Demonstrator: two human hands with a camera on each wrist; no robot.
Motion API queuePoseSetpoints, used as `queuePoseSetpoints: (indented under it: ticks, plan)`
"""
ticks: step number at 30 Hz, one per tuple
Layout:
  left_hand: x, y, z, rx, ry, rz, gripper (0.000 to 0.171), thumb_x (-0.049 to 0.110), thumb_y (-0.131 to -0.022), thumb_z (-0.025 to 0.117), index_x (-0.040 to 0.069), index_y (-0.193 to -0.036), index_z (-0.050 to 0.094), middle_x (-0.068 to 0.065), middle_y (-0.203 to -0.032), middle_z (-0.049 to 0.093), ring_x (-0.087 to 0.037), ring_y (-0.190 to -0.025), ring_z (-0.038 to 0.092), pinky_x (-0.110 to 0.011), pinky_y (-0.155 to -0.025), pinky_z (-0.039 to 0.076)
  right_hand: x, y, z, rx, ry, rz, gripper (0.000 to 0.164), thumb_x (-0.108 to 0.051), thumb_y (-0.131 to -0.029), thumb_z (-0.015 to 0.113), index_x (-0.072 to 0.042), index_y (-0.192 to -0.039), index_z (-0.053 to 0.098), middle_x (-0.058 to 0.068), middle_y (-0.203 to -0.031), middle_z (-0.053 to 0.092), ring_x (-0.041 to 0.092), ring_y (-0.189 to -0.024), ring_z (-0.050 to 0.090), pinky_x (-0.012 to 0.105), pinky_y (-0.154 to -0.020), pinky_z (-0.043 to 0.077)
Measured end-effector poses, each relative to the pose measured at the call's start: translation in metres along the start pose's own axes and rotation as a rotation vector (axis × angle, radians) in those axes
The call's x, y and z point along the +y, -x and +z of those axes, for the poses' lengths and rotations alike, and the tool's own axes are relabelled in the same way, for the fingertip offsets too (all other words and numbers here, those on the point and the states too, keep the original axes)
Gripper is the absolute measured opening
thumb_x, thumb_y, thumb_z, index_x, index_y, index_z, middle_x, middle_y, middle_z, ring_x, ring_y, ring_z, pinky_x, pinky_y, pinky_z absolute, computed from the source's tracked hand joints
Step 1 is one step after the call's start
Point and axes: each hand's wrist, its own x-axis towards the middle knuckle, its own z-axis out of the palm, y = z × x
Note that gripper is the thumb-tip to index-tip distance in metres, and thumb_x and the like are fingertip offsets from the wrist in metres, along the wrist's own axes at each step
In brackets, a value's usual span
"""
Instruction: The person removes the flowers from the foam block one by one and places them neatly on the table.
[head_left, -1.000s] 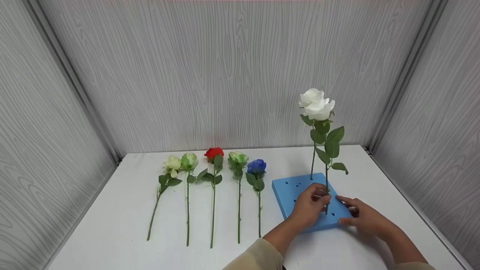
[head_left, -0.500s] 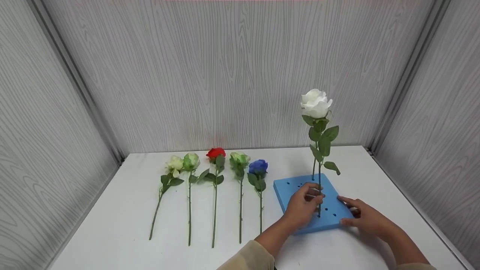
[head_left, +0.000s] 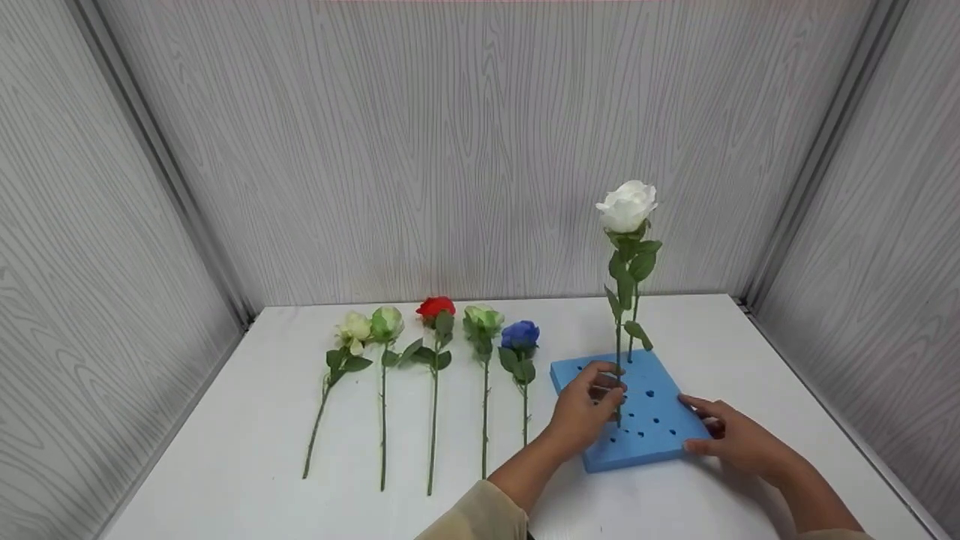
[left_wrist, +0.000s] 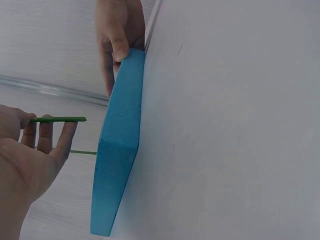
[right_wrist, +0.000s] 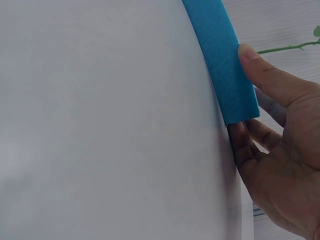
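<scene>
Left hand (head_left: 581,409): grip clamped on the stem of a white rose (head_left: 627,207), thumb against fingers. Rose upright over a blue block (head_left: 634,446); stem tip just clear of it, by the left wrist view. Right hand (head_left: 739,435): grip closed about the block's right near corner. Second stem (left_wrist: 84,152) stands in the block's far part, its bloom hidden. Holes dot the top. Leftward on the white counter (head_left: 247,450), five flowers lie in a row: cream (head_left: 354,328), pale green (head_left: 387,322), red (head_left: 436,307), greenish-white (head_left: 484,318), blue (head_left: 520,334).

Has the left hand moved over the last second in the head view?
Yes. Judged against the blue block, the left hand has shifted left, taking the stem it holds along.
</scene>
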Motion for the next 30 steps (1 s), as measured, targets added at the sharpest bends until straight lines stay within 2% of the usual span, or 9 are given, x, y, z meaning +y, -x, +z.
queuePoseSetpoints:
  ticks: [6, 11, 16, 25, 30]
  plan:
    - [-0.003, 0.001, -0.015, 0.001, -0.025, 0.021, 0.024, 0.018, -0.109, 0.064, 0.028, -0.131, 0.065, 0.002, -0.118, 0.072, -0.008, -0.103, 0.069, -0.028, -0.084, 0.067, -0.001, 0.000, 0.000, 0.010, 0.017, 0.019, 0.100, -0.047, -0.091, 0.086, -0.012, -0.170, 0.035, 0.035, -0.158, 0.048, 0.055, -0.141, 0.053, 0.068, -0.114, 0.049]
    - [-0.005, 0.005, -0.029, -0.006, -0.017, 0.040, 0.027, 0.015, -0.109, 0.064, 0.023, -0.134, 0.064, -0.012, -0.123, 0.071, -0.010, -0.103, 0.069, -0.029, -0.082, 0.067, 0.000, 0.000, 0.000, 0.007, 0.011, 0.010, 0.099, -0.047, -0.092, 0.086, -0.012, -0.170, 0.035, 0.036, -0.159, 0.046, 0.056, -0.143, 0.051, 0.069, -0.114, 0.048]
    - [-0.006, 0.008, -0.037, -0.012, 0.004, 0.027, 0.030, 0.010, -0.108, 0.064, 0.025, -0.134, 0.064, -0.018, -0.127, 0.069, -0.014, -0.103, 0.070, -0.029, -0.082, 0.067, 0.000, 0.000, 0.001, 0.008, 0.012, 0.007, 0.100, -0.048, -0.091, 0.086, -0.012, -0.170, 0.035, 0.036, -0.159, 0.047, 0.057, -0.143, 0.051, 0.069, -0.114, 0.048]
    - [-0.008, 0.015, -0.050, 0.008, -0.024, 0.012, 0.032, 0.011, -0.107, 0.066, 0.027, -0.135, 0.064, -0.013, -0.124, 0.069, -0.014, -0.103, 0.068, -0.029, -0.082, 0.066, 0.000, 0.001, 0.002, 0.013, 0.014, 0.015, 0.100, -0.049, -0.091, 0.085, -0.015, -0.170, 0.035, 0.035, -0.160, 0.046, 0.058, -0.145, 0.049, 0.070, -0.117, 0.046]
    - [-0.010, 0.018, -0.057, -0.008, 0.010, 0.004, 0.033, 0.010, -0.107, 0.065, 0.026, -0.136, 0.064, -0.015, -0.126, 0.068, -0.016, -0.104, 0.068, -0.033, -0.083, 0.067, 0.000, 0.002, 0.001, 0.008, 0.001, -0.001, 0.100, -0.049, -0.092, 0.085, -0.014, -0.170, 0.034, 0.033, -0.159, 0.048, 0.054, -0.143, 0.053, 0.065, -0.113, 0.050]
